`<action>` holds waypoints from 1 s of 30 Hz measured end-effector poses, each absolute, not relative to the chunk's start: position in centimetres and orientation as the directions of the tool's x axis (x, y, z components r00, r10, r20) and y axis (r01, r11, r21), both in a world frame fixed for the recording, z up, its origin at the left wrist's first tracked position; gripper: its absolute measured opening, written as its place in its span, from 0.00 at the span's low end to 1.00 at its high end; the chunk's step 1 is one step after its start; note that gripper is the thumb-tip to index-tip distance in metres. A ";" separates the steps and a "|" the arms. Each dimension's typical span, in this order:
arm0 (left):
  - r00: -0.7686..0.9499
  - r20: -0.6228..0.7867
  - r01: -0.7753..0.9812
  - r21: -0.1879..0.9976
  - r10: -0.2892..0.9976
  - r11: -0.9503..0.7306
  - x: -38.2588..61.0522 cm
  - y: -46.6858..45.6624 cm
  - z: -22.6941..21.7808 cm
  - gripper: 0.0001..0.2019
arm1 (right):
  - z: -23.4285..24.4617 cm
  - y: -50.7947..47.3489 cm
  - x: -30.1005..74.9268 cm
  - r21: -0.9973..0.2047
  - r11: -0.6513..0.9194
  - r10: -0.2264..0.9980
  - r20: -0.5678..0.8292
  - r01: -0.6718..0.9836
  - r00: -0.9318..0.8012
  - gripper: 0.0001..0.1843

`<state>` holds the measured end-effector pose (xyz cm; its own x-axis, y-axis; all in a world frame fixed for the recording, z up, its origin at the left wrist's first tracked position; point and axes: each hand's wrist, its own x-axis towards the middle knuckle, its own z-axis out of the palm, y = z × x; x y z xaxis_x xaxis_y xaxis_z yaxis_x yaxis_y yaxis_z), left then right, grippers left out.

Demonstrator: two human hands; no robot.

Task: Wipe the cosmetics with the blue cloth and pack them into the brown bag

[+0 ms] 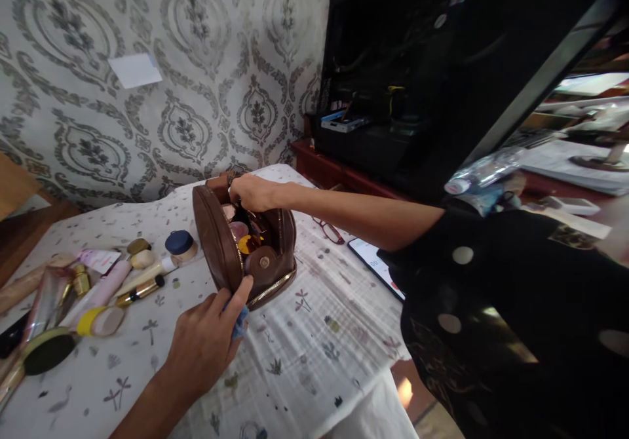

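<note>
So the brown bag (211, 242) was sitting unzipped near the middle of the frame, on a white printed cloth (304, 360). The left hand (206, 331), just below it, was curled around a blue wad (240, 323), with the index fingertip touching the bag's front. The right hand (255, 193) reached in from the right to the bag's far side, fingers bent down; couldn't tell if they were gripping anything. A yellow-and-dark thing (250, 244) showed inside. Makeup was all over the left side: a blue-lidded jar (179, 245) near the bag, a pink tube (105, 288), and a dark oval brush (49, 352) at lower left. Glasses (333, 232) and a phone (373, 262), partly behind the right sleeve (466, 308), lay right of center.
</note>
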<state>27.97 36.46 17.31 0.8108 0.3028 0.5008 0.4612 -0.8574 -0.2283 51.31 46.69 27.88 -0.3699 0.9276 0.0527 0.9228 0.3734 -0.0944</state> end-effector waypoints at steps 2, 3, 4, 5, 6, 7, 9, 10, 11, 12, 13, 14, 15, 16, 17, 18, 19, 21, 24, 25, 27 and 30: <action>0.812 0.500 0.459 -0.230 0.301 -0.858 28.0 36.5 17.3 0.22 | 27.8 46.8 51.4 -0.130 0.381 0.924 0.083 0.916 -0.372 0.22; 0.812 0.498 0.461 -0.229 0.303 -0.857 28.0 36.5 17.3 0.22 | 27.9 46.7 51.4 -0.138 0.377 0.926 0.091 0.916 -0.367 0.22; 0.811 0.499 0.463 -0.228 0.306 -0.856 28.0 36.5 17.3 0.22 | 27.9 46.7 51.4 -0.141 0.369 0.929 0.096 0.919 -0.358 0.23; 0.810 0.500 0.465 -0.226 0.307 -0.856 27.9 36.5 17.2 0.23 | 28.0 46.5 51.3 -0.142 0.363 0.931 0.102 0.921 -0.351 0.23; 0.809 0.501 0.466 -0.225 0.309 -0.856 27.9 36.5 17.2 0.23 | 28.1 46.4 51.2 -0.142 0.357 0.933 0.107 0.923 -0.344 0.23; 0.808 0.501 0.467 -0.222 0.310 -0.856 27.9 36.5 17.1 0.23 | 28.3 46.2 51.1 -0.141 0.351 0.935 0.111 0.926 -0.337 0.23; 0.805 0.500 0.472 -0.215 0.319 -0.855 27.9 36.5 17.0 0.24 | 28.7 45.8 50.8 -0.148 0.344 0.937 0.121 0.927 -0.329 0.23; 0.806 0.497 0.473 -0.211 0.323 -0.855 27.8 36.5 17.0 0.25 | 28.9 45.5 50.7 -0.160 0.341 0.938 0.130 0.926 -0.322 0.23; 0.807 0.491 0.473 -0.208 0.327 -0.856 27.8 36.5 17.0 0.25 | 29.0 45.1 50.5 -0.178 0.339 0.938 0.141 0.924 -0.317 0.22; 0.809 0.486 0.473 -0.207 0.329 -0.856 27.7 36.5 17.0 0.25 | 29.2 44.6 50.3 -0.201 0.341 0.937 0.156 0.918 -0.314 0.22; 0.812 0.480 0.472 -0.210 0.330 -0.856 27.7 36.5 17.0 0.26 | 29.2 44.0 50.2 -0.220 0.347 0.934 0.169 0.912 -0.314 0.21; 0.815 0.476 0.471 -0.216 0.329 -0.855 27.6 36.5 17.1 0.26 | 29.2 43.2 50.0 -0.235 0.353 0.932 0.172 0.906 -0.319 0.20; 0.816 0.477 0.473 -0.225 0.327 -0.852 27.6 36.5 17.1 0.25 | 29.1 42.3 49.8 -0.247 0.361 0.930 0.167 0.899 -0.327 0.18; 0.815 0.480 0.476 -0.236 0.324 -0.847 27.5 36.6 17.2 0.25 | 28.9 41.2 49.6 -0.253 0.367 0.929 0.153 0.895 -0.338 0.17; 0.814 0.485 0.478 -0.246 0.320 -0.843 27.5 36.6 17.3 0.25 | 28.6 39.9 49.5 -0.259 0.372 0.928 0.131 0.892 -0.349 0.16; 0.813 0.492 0.476 -0.254 0.311 -0.842 27.4 36.6 17.4 0.25 | 28.2 38.6 49.5 -0.269 0.375 0.927 0.118 0.887 -0.356 0.15; 0.813 0.499 0.470 -0.260 0.299 -0.844 27.4 36.7 17.5 0.24 | 27.8 37.2 49.5 -0.275 0.375 0.927 0.103 0.886 -0.360 0.14; 0.817 0.510 0.446 -0.263 0.270 -0.855 27.3 36.7 17.8 0.23 | 26.9 34.4 49.8 -0.287 0.389 0.921 0.112 0.875 -0.373 0.12; 0.824 0.519 0.397 -0.240 0.228 -0.886 27.1 36.8 17.9 0.22 | 25.4 31.0 50.5 -0.289 0.497 0.865 0.241 0.818 -0.441 0.12; 0.821 0.527 0.384 -0.224 0.220 -0.896 27.0 36.8 17.9 0.22 | 24.9 30.2 50.6 -0.275 0.535 0.838 0.293 0.799 -0.460 0.13; 0.807 0.549 0.370 -0.183 0.217 -0.911 26.7 36.7 17.8 0.22 | 23.8 29.0 50.9 -0.240 0.587 0.787 0.394 0.773 -0.475 0.15; 0.792 0.561 0.370 -0.130 0.239 -0.920 25.9 36.6 17.4 0.21 | 22.1 28.1 50.8 -0.209 0.615 0.729 0.519 0.760 -0.447 0.18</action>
<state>25.94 36.57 17.44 0.7922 0.2391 0.5614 0.3698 -0.9200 -0.1300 50.79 28.08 22.12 -0.4468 0.7287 0.5191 0.7602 0.6151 -0.2092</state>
